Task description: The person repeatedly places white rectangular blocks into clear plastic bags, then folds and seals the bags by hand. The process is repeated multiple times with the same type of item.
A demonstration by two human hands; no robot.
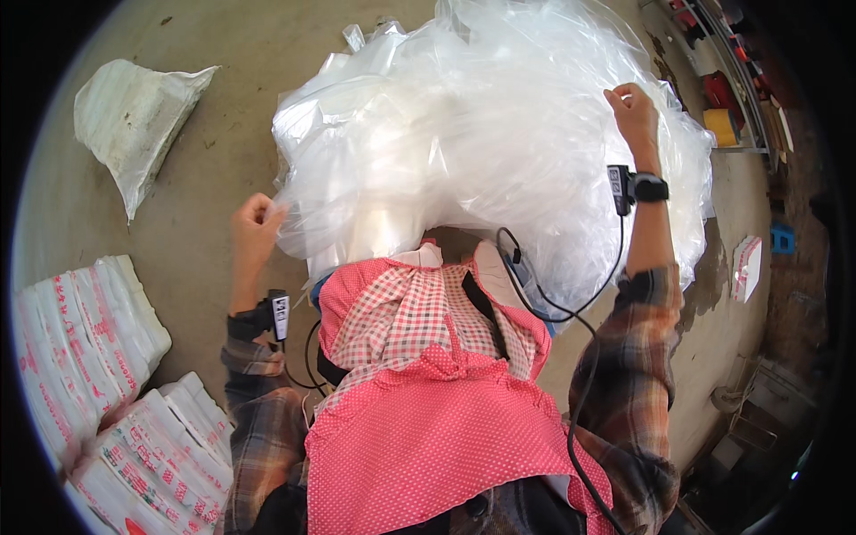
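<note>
A large heap of clear plastic film [508,127], crumpled and layered like thin bags or sheets, lies before me and spreads past my knees. At its left edge, my left hand [259,217] pinches a thin border of the film between thumb and fingers. My right hand [628,110] is over the heap's upper right side, its thumb and forefinger pinched together at the film. The transparent layers make the exact grip there hard to see. Blurred film stretches across the space between both hands. A pink dotted apron [435,441] with checked cloth covers my lap.
Stacked white packages with red printing [87,348] stand at lower left. A whitish sack [140,114] lies on the concrete floor [247,53]. To the right are a small white package [746,267], a blue stool [782,238] and a metal rack [739,80]. Black cables [582,312] run from my wrists.
</note>
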